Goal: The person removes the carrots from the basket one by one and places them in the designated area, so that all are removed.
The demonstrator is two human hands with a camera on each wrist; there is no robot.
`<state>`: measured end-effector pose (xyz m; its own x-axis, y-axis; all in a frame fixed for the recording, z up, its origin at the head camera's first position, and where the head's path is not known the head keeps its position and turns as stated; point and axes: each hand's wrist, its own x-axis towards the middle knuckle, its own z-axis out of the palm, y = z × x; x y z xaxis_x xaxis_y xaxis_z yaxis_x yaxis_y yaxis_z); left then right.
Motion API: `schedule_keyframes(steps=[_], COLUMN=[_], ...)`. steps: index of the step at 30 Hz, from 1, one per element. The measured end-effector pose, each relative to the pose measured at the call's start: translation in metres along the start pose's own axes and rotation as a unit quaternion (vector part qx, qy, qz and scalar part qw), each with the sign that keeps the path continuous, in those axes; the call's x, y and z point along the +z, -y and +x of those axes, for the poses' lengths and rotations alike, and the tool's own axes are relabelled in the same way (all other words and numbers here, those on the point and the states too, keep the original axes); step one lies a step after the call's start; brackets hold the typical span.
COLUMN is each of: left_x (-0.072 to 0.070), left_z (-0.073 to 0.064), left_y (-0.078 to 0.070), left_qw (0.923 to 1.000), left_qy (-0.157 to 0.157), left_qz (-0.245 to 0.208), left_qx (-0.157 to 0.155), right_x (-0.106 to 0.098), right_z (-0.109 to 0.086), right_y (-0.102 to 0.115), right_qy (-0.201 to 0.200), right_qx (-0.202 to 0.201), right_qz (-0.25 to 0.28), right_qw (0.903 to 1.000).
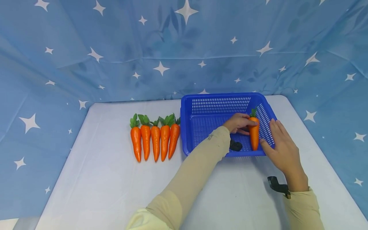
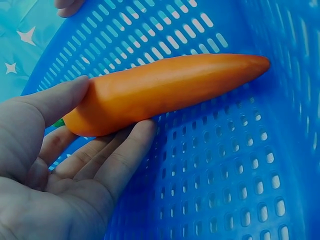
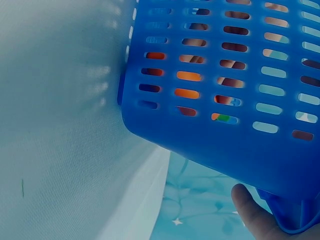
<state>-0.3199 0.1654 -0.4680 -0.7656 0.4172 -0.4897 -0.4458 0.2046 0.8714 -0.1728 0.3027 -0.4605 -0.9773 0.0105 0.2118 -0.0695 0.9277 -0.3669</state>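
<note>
An orange carrot (image 1: 254,133) with a green leafy top stands nearly upright in the head view, inside the right end of a blue plastic basket (image 1: 186,127). My left hand (image 1: 240,123) reaches over the basket's front rim and pinches this carrot near its leafy end. In the left wrist view, the thumb lies on one side of the carrot (image 2: 175,82) and the fingers on the other, its tip pointing away. My right hand (image 1: 283,150) is at the basket's right rim, fingers extended along the outside. The right wrist view shows one fingertip (image 3: 245,197) beside the rim.
Several more carrots (image 1: 155,140) lie side by side left of the basket, leaves toward the back. Everything stands on a white-covered table (image 1: 115,191). A blue curtain with white stars (image 1: 161,38) hangs behind. Dark wrist mounts (image 1: 277,185) stick out by both wrists.
</note>
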Motion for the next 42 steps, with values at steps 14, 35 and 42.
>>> schedule_keyframes(steps=[14, 35, 42], left_x=[-0.004, -0.019, -0.026], left_z=[-0.003, -0.008, -0.012], left_y=[0.000, 0.000, -0.004], left_qw=[0.9999, 0.9988, 0.9983], left_qy=[-0.005, 0.004, 0.009], left_qz=[-0.016, -0.043, -0.050], left_qx=[-0.002, 0.024, 0.030], right_x=[0.000, 0.001, -0.001], right_z=[-0.001, -0.002, -0.001], right_y=[0.003, 0.000, 0.001], right_qy=[0.001, 0.004, 0.004], right_qx=[-0.002, -0.003, -0.005], right_qz=[-0.001, -0.003, -0.003], right_qw=[1.0000, 1.0000, 1.0000])
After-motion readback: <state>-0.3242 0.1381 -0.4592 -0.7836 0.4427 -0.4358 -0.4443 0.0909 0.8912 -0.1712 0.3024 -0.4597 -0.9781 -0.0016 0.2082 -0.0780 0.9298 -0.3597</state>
